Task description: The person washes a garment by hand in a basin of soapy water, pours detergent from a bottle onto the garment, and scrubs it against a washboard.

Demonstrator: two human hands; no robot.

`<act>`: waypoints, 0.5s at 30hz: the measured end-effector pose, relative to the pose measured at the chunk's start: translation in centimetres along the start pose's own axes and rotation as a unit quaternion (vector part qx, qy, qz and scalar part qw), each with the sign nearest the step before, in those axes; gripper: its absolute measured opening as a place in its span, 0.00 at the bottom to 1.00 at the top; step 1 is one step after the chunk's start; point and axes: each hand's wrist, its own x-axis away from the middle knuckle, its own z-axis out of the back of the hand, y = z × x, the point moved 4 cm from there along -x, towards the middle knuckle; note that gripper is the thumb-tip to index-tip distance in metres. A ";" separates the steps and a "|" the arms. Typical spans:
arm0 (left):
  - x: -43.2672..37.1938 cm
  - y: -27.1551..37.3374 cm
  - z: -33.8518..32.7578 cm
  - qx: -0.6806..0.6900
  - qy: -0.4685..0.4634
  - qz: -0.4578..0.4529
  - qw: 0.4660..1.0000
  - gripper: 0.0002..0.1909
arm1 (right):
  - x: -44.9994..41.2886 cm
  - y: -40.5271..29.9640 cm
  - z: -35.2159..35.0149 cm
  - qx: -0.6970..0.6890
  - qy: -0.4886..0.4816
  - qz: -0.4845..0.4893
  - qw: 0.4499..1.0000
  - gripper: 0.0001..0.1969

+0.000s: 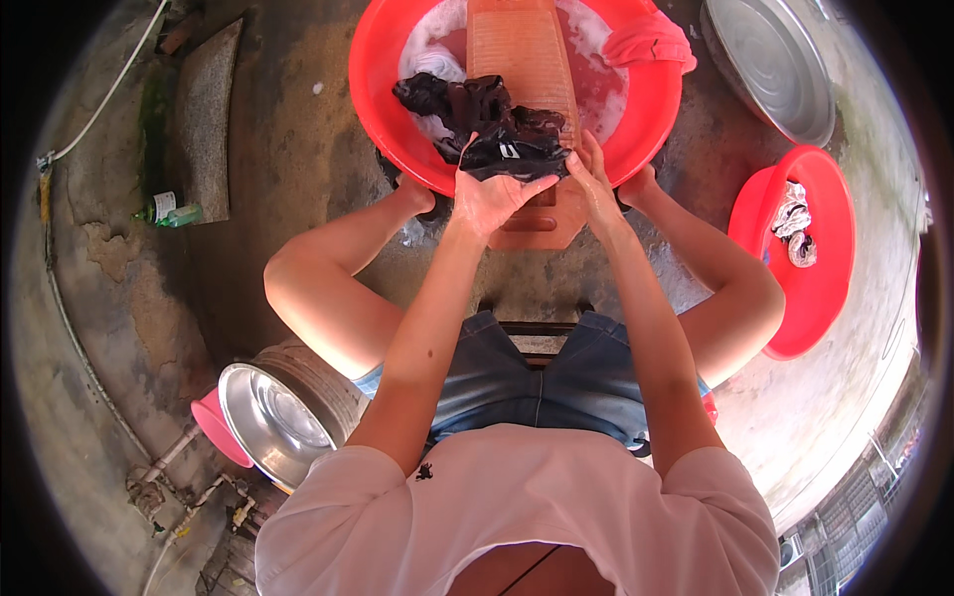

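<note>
A wet black garment (pixel 484 112) lies bunched across the lower part of a brown washboard (pixel 522 45). My left hand (pixel 488 197) grips its near edge from below, palm up, with the thumb pointing right. At the garment's right corner, my right hand (pixel 591 175) pinches the cloth beside a small white mark. The washboard leans in a large red plastic basin (pixel 373 89), its handle end sticking out over the near rim. Soapy water with white foam (pixel 596 112) fills the basin. A pale cloth (pixel 436 65) sits in the suds, and a pinkish-red cloth (pixel 652 43) hangs over the right rim.
To the right, a smaller red basin (pixel 827 261) holds crumpled light clothing (pixel 792 216). A metal basin (pixel 779 67) stands beyond it. Another metal basin (pixel 276 417) and a pink one (pixel 220 428) are at lower left. Bottles (pixel 175 212) lie near a slab (pixel 205 127).
</note>
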 end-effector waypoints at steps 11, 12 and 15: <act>-3.9 3.3 5.1 -0.121 0.082 -0.015 0.989 0.20 | 6.6 -7.1 -8.2 0.282 -0.130 0.185 0.932 0.09; -4.9 4.7 7.2 -0.063 -0.067 -0.011 0.996 0.17 | 6.7 -7.7 -9.7 0.297 -0.109 0.267 0.910 0.09; -5.5 -0.8 4.2 -0.143 0.191 -0.187 0.953 0.13 | -1.7 -6.5 -6.2 0.406 0.011 0.307 0.860 0.13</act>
